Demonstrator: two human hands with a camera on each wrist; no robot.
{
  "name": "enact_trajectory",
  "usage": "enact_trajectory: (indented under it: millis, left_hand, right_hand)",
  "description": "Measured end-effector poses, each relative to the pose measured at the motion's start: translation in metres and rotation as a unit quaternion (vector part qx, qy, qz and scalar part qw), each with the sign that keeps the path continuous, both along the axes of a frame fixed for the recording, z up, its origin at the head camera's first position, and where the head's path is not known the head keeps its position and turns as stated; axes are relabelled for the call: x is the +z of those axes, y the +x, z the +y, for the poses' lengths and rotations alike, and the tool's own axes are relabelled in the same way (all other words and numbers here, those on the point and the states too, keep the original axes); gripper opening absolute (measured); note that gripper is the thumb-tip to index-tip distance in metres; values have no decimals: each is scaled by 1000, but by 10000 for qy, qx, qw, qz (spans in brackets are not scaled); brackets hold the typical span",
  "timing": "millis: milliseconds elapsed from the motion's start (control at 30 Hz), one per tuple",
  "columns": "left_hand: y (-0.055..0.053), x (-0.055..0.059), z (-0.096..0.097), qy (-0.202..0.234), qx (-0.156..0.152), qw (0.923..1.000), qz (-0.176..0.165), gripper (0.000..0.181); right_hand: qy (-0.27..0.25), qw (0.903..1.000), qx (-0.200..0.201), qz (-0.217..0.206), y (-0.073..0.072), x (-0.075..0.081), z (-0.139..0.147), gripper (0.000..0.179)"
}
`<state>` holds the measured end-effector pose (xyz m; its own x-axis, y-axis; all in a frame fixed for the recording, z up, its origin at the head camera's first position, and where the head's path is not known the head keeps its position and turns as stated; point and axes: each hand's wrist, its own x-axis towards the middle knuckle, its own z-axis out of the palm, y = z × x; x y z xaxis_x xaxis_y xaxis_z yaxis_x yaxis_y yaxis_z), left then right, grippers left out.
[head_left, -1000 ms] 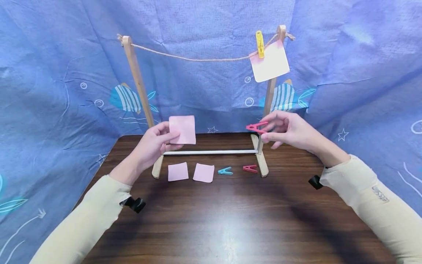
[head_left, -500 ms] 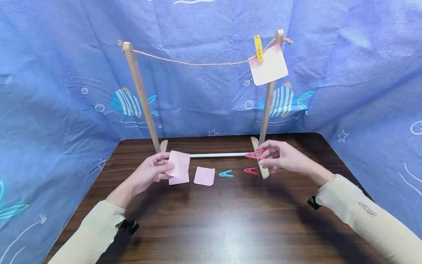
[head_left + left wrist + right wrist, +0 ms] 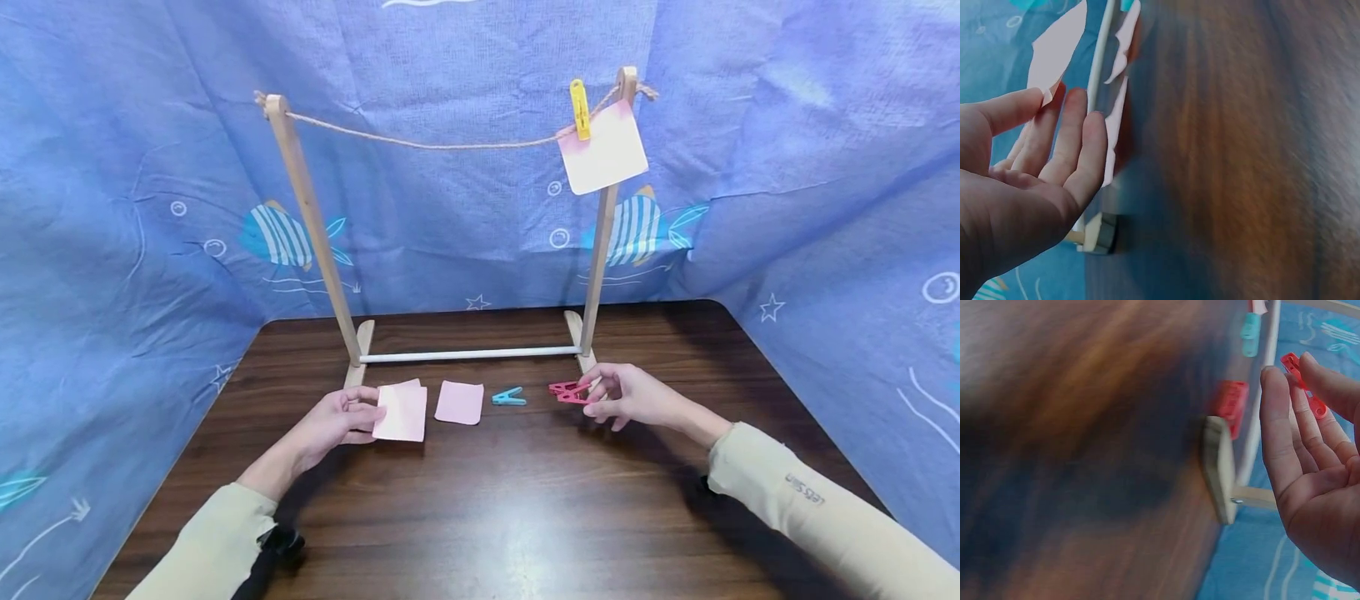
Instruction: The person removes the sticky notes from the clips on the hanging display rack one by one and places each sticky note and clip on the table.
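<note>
My left hand (image 3: 337,423) pinches a pink square paper note (image 3: 405,421) between thumb and fingers, low over the table's left half. The held note (image 3: 1057,53) overlaps a second pink note lying behind it, so most of that one is hidden in the head view. To the right, my right hand (image 3: 630,398) pinches a red clothespin (image 3: 573,398) by its end; the right wrist view also shows this clothespin (image 3: 1294,367) between thumb and fingers. Close under it lies another red clothespin (image 3: 1233,403), partly covered in the head view.
Another pink note (image 3: 460,403) and a blue clothespin (image 3: 509,397) lie between the hands. Behind them stands a wooden frame (image 3: 311,212) with a sagging rope (image 3: 450,147). A yellow clothespin (image 3: 580,110) fastens a note (image 3: 606,157) at the rope's right end.
Both hands have come down toward the table, each keeping its item. The left hand's note now covers most of the left table note, and the right hand's clothespin overlaps the red one lying there.
</note>
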<state>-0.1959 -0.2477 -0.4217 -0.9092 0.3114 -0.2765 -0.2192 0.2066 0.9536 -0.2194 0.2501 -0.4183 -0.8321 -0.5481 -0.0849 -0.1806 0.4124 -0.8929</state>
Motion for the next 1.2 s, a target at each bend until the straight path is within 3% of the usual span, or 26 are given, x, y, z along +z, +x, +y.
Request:
enact_trajectory:
  millis: [200,533,867,1200]
  left_hand:
    - [1,-7,-3,-355,-80,9993,-59,30]
    - [5,-17,-6,-1191,58,9927,159,31]
    - [6,-20,-12,-1418,-716,9872,139,36]
    - [11,-22,-13,-1341,-891,9866,275,46]
  right_hand:
    - [103,9998,-9,-170,2,-14,3,38]
    - [421,9986,80,-315,-4,-24,5,37]
    - [704,9962,300,-418,-6,-31,6,37]
    - [627,9967,283,-441,-2,-34,1,37]
